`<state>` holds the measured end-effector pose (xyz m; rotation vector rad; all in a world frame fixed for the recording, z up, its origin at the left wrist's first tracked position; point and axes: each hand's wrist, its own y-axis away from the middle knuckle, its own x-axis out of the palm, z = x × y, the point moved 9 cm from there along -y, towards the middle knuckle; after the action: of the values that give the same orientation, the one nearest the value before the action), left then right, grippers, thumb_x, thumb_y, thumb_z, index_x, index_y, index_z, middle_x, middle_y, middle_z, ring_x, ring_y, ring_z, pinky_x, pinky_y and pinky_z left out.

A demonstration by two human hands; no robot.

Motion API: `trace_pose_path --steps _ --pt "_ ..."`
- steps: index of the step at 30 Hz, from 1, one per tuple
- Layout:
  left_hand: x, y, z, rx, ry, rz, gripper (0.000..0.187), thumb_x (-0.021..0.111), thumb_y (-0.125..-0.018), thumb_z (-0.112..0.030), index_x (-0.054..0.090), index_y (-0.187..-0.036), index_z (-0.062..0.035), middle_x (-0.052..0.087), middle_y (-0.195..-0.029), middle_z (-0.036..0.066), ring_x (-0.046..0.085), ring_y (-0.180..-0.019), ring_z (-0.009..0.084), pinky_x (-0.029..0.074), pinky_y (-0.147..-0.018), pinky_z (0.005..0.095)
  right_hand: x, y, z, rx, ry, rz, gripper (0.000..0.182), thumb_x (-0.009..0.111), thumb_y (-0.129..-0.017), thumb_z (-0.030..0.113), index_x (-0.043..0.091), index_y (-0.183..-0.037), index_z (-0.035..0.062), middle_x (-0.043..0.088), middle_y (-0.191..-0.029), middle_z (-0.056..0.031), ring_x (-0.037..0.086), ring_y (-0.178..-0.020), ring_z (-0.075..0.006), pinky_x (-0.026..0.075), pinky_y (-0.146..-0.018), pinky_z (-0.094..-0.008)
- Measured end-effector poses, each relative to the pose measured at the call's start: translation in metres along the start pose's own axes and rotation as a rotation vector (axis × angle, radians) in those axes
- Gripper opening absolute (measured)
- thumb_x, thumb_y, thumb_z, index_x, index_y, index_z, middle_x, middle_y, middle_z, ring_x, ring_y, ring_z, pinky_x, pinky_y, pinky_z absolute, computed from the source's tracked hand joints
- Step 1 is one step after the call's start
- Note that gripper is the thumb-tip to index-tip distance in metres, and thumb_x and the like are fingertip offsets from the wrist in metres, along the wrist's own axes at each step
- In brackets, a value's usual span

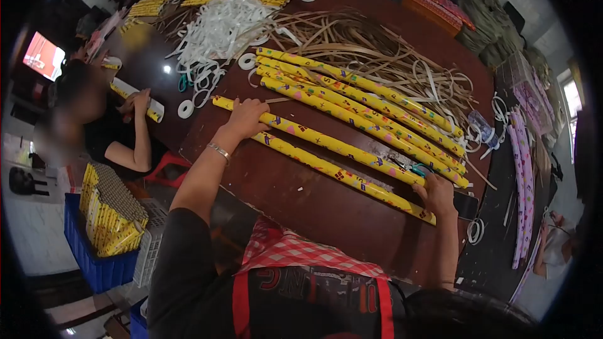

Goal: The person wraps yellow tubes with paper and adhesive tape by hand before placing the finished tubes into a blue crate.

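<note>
Two long yellow patterned rolls lie slantwise on the dark red table [282, 188] in front of me. My left hand [246, 118] has its fingers wrapped over the upper roll [333, 143] near its left end. At that roll's right end, my right hand [436, 194] grips it between thumb and fingers. The lower yellow roll [339, 174] runs beside it, nearer to me, its left end close under my left hand. Farther back lies a group of several yellow rolls [370, 113]. Scissors with teal handles [419, 168] rest by my right hand.
Brown strips [358, 44] and white strips [220, 28] are heaped at the back. A person [129, 144] at the left holds a yellow-and-white roll [137, 99]. A blue crate [100, 273] stands lower left; pink rolls [520, 182] stand at the right.
</note>
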<state>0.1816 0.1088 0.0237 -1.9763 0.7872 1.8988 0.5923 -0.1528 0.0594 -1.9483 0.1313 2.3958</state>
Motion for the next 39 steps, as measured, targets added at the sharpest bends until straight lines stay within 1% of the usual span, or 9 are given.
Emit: trace_pose_path --steps 4,5,8,16,23,28,34,35,39 --pt "0.002 0.002 0.001 0.006 0.039 -0.028 0.041 0.075 -0.071 -0.035 0.06 -0.106 -0.0178 0.055 -0.103 0.004 0.051 -0.108 0.0259 0.031 -0.1 0.0622 0.007 -0.012 0.018 0.007 -0.003 0.086 0.042 0.065 -0.081 0.041 0.048 -0.076 0.0036 0.057 -0.07 -0.0195 0.057 -0.067 -0.0397 0.043 -0.058 -0.0491" --pt "-0.006 0.007 -0.006 0.052 0.058 -0.077 0.038 0.074 -0.072 -0.033 0.06 -0.102 -0.0155 0.055 -0.096 0.004 0.052 -0.102 0.027 0.035 -0.09 0.0532 0.003 -0.016 0.028 -0.047 -0.004 0.051 0.041 0.065 -0.082 0.041 0.049 -0.076 0.0037 0.056 -0.068 -0.019 0.057 -0.065 -0.04 0.042 -0.057 -0.0492" --pt "-0.006 0.011 -0.022 0.152 0.115 -0.135 0.037 0.073 -0.073 -0.038 0.061 -0.101 -0.0174 0.055 -0.094 0.003 0.053 -0.098 0.0263 0.036 -0.086 0.0506 0.008 -0.029 0.056 -0.169 -0.037 -0.049 0.038 0.064 -0.084 0.038 0.05 -0.074 0.0041 0.055 -0.064 -0.0172 0.055 -0.061 -0.0401 0.041 -0.055 -0.0482" --pt "0.0 0.019 -0.033 0.134 0.286 0.032 0.04 0.065 -0.079 -0.05 0.067 -0.107 -0.0224 0.059 -0.1 0.002 0.051 -0.106 0.0241 0.027 -0.095 0.0571 0.017 -0.047 0.097 -0.221 -0.057 -0.031 0.036 0.062 -0.086 0.036 0.053 -0.073 0.0043 0.056 -0.063 -0.0167 0.056 -0.061 -0.0379 0.042 -0.055 -0.0468" --pt "-0.006 0.034 0.036 -0.051 0.278 -0.058 0.041 0.061 -0.081 -0.054 0.069 -0.108 -0.0242 0.058 -0.105 0.0 0.047 -0.11 0.0234 0.023 -0.099 0.0607 0.02 -0.034 0.076 -0.038 -0.095 0.17 0.038 0.059 -0.087 0.034 0.053 -0.071 0.0002 0.054 -0.064 -0.0229 0.055 -0.065 -0.0416 0.039 -0.056 -0.0482" --pt "-0.005 0.034 0.093 -0.195 0.16 -0.142 0.046 0.064 -0.076 -0.058 0.068 -0.109 -0.0258 0.05 -0.128 0.009 0.039 -0.125 0.0281 0.025 -0.099 0.0626 0.021 -0.033 0.077 -0.092 -0.142 0.104 0.038 0.059 -0.088 0.033 0.054 -0.071 0.0001 0.054 -0.065 -0.023 0.053 -0.065 -0.0429 0.038 -0.057 -0.0487" --pt "-0.01 0.062 0.203 -0.593 0.096 -0.317 0.044 0.065 -0.078 -0.051 0.062 -0.118 -0.0302 0.043 -0.136 0.01 0.034 -0.131 0.0282 0.029 -0.094 0.0698 0.036 -0.035 0.074 -0.032 -0.147 0.222 0.037 0.057 -0.088 0.034 0.055 -0.073 0.0008 0.057 -0.069 -0.0233 0.056 -0.068 -0.043 0.041 -0.059 -0.0482" --pt "-0.016 0.073 0.208 -0.705 0.077 -0.383 0.04 0.064 -0.082 -0.044 0.061 -0.118 -0.0268 0.046 -0.133 0.011 0.04 -0.125 0.0301 0.034 -0.095 0.0631 0.037 -0.037 0.078 -0.052 -0.156 0.202 0.039 0.056 -0.089 0.037 0.056 -0.074 0.0013 0.057 -0.068 -0.0235 0.056 -0.067 -0.0433 0.041 -0.058 -0.0494" --pt "0.027 0.083 0.247 -0.649 0.3 -0.599 0.038 0.064 -0.083 -0.037 0.061 -0.117 -0.0218 0.05 -0.127 0.012 0.046 -0.119 0.0319 0.041 -0.095 0.052 0.045 -0.041 0.079 -0.052 -0.098 0.192 0.042 0.054 -0.091 0.041 0.056 -0.077 0.0012 0.058 -0.068 -0.0242 0.056 -0.066 -0.0444 0.041 -0.058 -0.0513"
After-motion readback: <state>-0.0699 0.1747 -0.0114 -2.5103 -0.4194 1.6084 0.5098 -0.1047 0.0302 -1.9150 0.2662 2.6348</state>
